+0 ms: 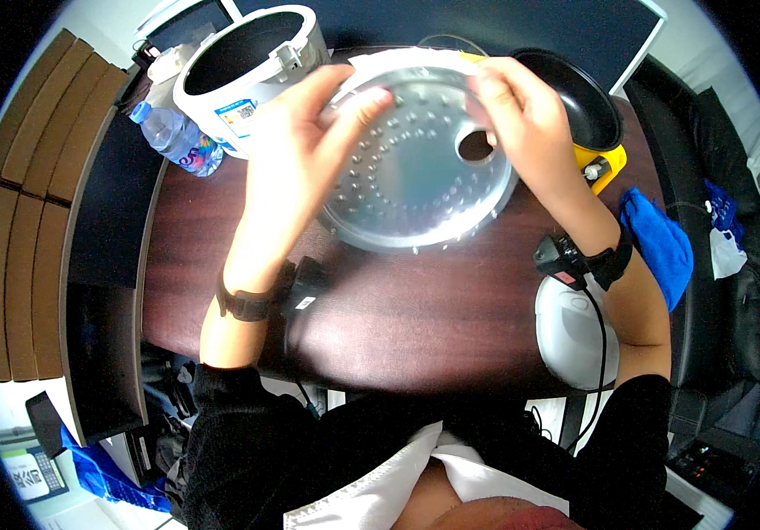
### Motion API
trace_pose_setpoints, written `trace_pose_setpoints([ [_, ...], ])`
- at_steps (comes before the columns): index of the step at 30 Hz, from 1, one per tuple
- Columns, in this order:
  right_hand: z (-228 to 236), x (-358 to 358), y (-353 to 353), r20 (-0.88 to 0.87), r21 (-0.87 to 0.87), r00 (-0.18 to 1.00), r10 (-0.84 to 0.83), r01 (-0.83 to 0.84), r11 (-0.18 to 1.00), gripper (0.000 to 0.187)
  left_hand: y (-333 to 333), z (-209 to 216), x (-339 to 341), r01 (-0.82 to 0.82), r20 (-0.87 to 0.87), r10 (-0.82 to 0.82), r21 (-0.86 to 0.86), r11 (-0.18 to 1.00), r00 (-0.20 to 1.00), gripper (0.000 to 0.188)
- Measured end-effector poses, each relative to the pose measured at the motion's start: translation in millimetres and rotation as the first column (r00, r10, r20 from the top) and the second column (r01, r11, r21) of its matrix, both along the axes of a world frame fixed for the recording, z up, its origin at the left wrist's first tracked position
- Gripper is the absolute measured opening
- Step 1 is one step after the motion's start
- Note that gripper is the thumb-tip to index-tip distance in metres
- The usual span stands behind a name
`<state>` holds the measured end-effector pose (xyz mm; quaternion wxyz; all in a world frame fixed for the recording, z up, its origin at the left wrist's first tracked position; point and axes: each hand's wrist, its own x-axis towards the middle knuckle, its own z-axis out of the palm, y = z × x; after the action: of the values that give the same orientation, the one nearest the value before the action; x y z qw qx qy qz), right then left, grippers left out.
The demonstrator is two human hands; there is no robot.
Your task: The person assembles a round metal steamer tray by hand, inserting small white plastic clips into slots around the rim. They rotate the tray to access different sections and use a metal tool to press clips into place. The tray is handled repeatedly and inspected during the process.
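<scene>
Above the table I hold a round, shiny silver inner lid [424, 190], tilted up, with rows of small bumps and one round hole near its right side. My left hand [309, 128] grips its upper left edge, thumb across the near face. My right hand [525, 110] pinches its upper right edge, beside the hole. Behind my left hand stands a white rice cooker body [203, 115], its top uncovered and its inside dark. Beyond my right hand is a black inner pot [605, 119], partly hidden, next to a yellow object [611, 172].
A water bottle [172, 137] with a blue cap stands left of the cooker. At the right lie a white rounded object [565, 340], under my right forearm, and a blue cloth [658, 243]. Cables run from black wrist devices on both arms. Cardboard boxes [22, 274] stand at far left.
</scene>
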<state>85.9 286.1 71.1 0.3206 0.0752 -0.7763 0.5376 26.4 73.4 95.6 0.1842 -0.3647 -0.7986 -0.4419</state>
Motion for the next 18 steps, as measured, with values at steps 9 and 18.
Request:
trace_pose_setpoints([
  [9,-11.5,-5.2,16.2,0.139,-0.339,0.959,0.246,-0.188,0.922,0.036,-15.4,7.3,-13.5,-0.194,0.050,0.187,0.256,0.947,0.981,0.036],
  [18,-15.1,-10.4,4.5,-0.101,-0.203,0.993,0.056,-0.075,0.976,0.027,-13.8,14.7,-12.2,-0.083,0.130,0.045,0.300,0.950,0.990,0.034],
])
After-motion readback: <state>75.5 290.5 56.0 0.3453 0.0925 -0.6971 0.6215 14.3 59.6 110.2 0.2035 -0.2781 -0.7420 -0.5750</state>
